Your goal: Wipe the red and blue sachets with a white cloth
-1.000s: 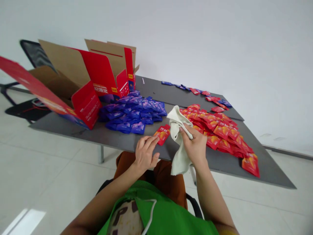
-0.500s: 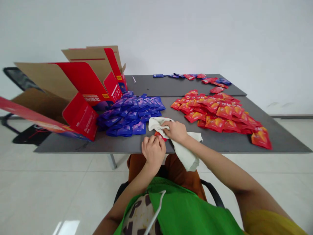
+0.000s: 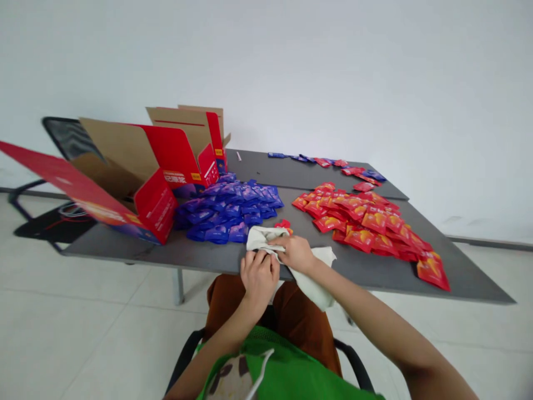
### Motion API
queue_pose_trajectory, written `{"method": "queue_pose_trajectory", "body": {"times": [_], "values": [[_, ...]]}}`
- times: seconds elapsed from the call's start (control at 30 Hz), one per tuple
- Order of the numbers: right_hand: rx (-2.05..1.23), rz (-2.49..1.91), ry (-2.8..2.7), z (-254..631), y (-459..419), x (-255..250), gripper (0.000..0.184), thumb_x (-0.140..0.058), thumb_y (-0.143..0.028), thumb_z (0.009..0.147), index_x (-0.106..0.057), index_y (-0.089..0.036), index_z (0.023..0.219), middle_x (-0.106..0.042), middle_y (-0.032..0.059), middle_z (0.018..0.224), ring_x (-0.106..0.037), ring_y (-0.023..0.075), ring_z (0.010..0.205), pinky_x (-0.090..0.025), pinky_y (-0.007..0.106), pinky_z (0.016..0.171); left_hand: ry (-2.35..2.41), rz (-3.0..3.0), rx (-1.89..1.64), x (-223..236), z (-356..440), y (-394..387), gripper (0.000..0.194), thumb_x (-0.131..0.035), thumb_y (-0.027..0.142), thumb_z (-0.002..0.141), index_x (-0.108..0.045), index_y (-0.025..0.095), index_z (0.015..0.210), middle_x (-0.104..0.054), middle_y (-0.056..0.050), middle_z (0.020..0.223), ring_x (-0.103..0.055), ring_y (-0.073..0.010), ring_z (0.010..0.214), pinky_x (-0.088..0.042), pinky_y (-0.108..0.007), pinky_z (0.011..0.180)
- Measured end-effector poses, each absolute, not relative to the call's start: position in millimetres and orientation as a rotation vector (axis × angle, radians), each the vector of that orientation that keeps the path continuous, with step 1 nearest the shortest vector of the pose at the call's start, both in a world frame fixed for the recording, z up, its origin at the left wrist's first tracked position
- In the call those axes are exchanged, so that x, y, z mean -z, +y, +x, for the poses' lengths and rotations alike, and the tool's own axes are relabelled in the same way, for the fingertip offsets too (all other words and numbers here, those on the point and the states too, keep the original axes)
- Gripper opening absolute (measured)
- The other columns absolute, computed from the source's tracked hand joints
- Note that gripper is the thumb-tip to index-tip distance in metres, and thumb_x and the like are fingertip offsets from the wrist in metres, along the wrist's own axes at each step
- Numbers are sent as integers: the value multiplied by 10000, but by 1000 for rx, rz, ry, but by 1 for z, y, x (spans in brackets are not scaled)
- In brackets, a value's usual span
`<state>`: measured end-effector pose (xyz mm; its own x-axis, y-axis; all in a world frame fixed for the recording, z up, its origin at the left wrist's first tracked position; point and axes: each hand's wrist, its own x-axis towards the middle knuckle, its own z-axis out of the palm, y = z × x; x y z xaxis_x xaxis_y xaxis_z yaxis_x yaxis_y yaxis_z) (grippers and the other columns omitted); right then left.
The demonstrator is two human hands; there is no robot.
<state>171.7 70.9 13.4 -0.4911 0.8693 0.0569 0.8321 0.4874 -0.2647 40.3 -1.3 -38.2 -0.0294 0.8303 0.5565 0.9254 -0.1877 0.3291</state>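
Observation:
My right hand (image 3: 296, 253) presses a cream cloth (image 3: 310, 278) onto a red packet (image 3: 283, 225), whose far edge peeks out from under the cloth. Part of the cloth hangs over the near edge of the grey table (image 3: 200, 258). My left hand (image 3: 258, 274) is curled at the cloth's near left side, fingers closed on the hidden near end of the packet or the cloth; I cannot tell which. A heap of blue packets (image 3: 231, 205) lies just behind and to the left. A spread of red packets (image 3: 370, 222) lies to the right.
An open red and brown cardboard box (image 3: 137, 166) lies on its side at the table's left end. A row of mixed blue and red packets (image 3: 333, 164) runs along the far edge. A black chair (image 3: 62, 139) stands behind the box. White wall behind, tiled floor below.
My right hand brought the cloth down from the air onto the red packet. My left hand went from flat fingers on the packet to a closed grip at its near end.

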Motion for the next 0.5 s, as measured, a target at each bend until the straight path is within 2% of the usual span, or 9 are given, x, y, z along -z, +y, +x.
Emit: {"method": "queue_pose_trajectory", "body": {"times": [0.13,0.27,0.4,0.5], "values": [[-251,-1670,-2435,171,77,-8,315,-497,-394,906,-631,-386,1190,-668,-16,1071,-623,184,978,-464,260,853,-1878,-2090,1025,33,39,2,255,-444,277,924,-662,233,800,-664,-68,890,-497,-239,829,-353,-410,717],[-158,-1835,-2313,168,102,-16,324,-467,-440,931,-628,-371,1204,-672,32,1049,-631,204,960,-472,279,825,-1883,-2114,1031,30,37,5,259,-452,268,918,-656,234,762,-661,-61,854,-488,-238,814,-363,-403,705],[-135,-1869,-2287,169,112,-25,318,-482,-411,922,-631,-360,1197,-669,49,1051,-629,223,974,-474,303,825,-1872,-2161,1022,27,34,4,266,-449,278,922,-667,228,778,-664,-58,896,-490,-235,822,-367,-396,715],[-160,-1803,-2353,163,97,-23,326,-525,-405,890,-635,-356,1193,-666,34,1072,-619,207,999,-466,281,851,-1864,-2194,1001,27,32,3,262,-455,273,916,-665,225,768,-660,-61,898,-489,-231,815,-369,-393,723]]}}
